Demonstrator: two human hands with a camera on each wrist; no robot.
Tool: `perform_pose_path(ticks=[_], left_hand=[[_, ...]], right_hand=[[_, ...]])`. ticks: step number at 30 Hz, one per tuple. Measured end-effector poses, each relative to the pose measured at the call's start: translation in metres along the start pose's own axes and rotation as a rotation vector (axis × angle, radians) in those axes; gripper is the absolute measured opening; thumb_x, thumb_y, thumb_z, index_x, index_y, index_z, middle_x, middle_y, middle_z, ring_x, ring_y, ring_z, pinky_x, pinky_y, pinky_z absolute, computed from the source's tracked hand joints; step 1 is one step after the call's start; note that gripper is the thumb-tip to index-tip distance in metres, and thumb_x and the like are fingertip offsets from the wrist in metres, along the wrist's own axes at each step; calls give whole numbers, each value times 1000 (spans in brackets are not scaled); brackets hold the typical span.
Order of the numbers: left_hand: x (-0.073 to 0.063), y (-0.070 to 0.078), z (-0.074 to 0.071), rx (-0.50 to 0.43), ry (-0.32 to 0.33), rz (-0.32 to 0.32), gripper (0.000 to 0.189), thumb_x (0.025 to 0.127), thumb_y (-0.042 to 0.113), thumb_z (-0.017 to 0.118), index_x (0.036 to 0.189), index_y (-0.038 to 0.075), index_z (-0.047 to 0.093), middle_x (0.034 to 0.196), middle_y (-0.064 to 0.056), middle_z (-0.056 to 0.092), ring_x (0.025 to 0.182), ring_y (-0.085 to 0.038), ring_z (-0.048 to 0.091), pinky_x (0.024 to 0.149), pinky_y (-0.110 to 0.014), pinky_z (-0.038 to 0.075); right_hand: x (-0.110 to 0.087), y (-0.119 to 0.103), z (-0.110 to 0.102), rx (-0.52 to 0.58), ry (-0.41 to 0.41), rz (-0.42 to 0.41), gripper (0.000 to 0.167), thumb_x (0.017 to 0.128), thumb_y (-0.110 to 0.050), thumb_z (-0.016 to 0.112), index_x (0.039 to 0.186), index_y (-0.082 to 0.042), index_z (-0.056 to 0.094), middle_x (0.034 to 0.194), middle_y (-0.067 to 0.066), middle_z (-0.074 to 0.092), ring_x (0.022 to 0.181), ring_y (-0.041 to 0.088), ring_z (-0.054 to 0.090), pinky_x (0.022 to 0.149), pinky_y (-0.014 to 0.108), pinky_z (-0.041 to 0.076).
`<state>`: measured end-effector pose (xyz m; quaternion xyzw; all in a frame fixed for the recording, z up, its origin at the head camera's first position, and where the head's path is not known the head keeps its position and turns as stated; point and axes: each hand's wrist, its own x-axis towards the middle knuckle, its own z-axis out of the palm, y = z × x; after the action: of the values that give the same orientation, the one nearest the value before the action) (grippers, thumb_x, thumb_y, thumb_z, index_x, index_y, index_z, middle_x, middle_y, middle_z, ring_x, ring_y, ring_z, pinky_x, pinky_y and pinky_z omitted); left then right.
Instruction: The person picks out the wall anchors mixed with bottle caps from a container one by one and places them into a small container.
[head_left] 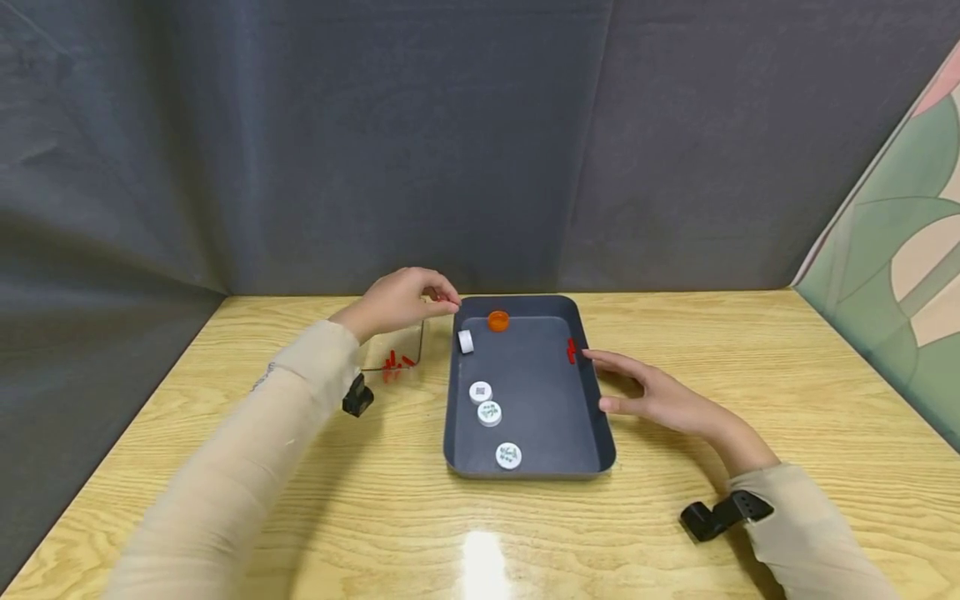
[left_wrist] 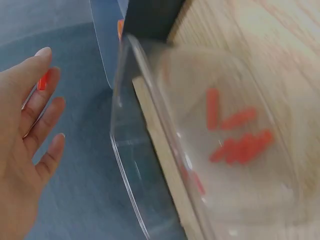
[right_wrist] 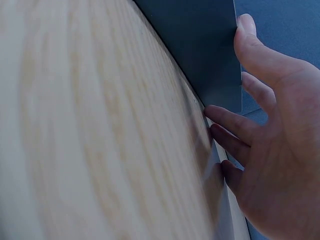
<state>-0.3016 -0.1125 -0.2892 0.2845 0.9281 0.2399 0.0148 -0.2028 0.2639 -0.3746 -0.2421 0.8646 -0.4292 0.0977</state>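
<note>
My left hand (head_left: pixel 408 298) is raised over the clear plastic box (left_wrist: pixel 132 187), close to the tray's far left corner. Between its thumb and index finger it pinches a small red stick (left_wrist: pixel 43 81). Several more red sticks (left_wrist: pixel 242 147) lie inside the box. At the dark grey tray (head_left: pixel 531 400), my right hand (head_left: pixel 663 398) touches the right wall with fingers spread and relaxed. Just inside that wall lie a few red sticks (head_left: pixel 572 351).
Inside the tray an orange cap (head_left: pixel 498 321) lies near the far wall. One white cap (head_left: pixel 466 342) stands on its side at the left wall, and white round caps (head_left: pixel 508 456) lie flat nearer the front. A grey curtain (head_left: pixel 420 150) hangs behind the wooden table (head_left: pixel 375 517).
</note>
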Motion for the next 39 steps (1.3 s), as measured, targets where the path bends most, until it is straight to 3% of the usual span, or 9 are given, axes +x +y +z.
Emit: perform_pose_path(ticks=[5,11,15,20,24,32,39], left_hand=[[-12,-14,-4,-5,13,-35,16,94,29,71,105,18,75,96,4,68,90,-16,60,79,-37,47],[-24,-28,-6,-47,11,-77,18,94,28,70,106,16,74,96,1,67,81,-20,62,67,-34,51],[-31,-37,-5,-67,12,-97,17,94,26,70,106,14,73,97,0,67,83,-22,61,70,-35,51],[-37,-49,-3,-64,26,-108,14,92,24,73,103,15,73,94,0,68,90,-23,59,81,-39,45],[-40,-53,0,-69,24,-105,13,92,24,73,101,15,73,93,1,67,90,-24,59,83,-40,45],[-41,-57,4,-73,11,-122,12,93,26,72,101,18,73,94,2,67,90,-23,59,81,-39,45],[-40,-54,1,-64,57,-72,14,92,25,73,103,15,74,100,0,68,93,-20,59,85,-41,45]], right_hand=[[0,0,0,2,1,-1,71,93,-26,71,154,-13,36,153,15,39,141,35,36,112,48,27],[1,2,1,24,-3,-3,71,92,-25,72,154,-14,37,152,15,41,141,34,36,109,24,30],[1,2,3,34,-3,-5,72,92,-24,72,154,-13,37,152,15,41,141,34,36,106,17,30],[1,3,3,20,-4,-4,72,92,-26,72,154,-14,37,152,15,41,141,33,36,108,21,30],[1,2,3,20,-1,-2,71,92,-25,72,153,-14,37,152,14,41,140,33,36,109,24,31],[4,-1,5,23,-2,-22,70,93,-24,71,153,-11,37,152,17,40,140,37,36,111,54,29],[4,-2,4,23,-8,3,72,93,-26,71,154,-13,36,153,16,39,141,36,35,112,55,27]])
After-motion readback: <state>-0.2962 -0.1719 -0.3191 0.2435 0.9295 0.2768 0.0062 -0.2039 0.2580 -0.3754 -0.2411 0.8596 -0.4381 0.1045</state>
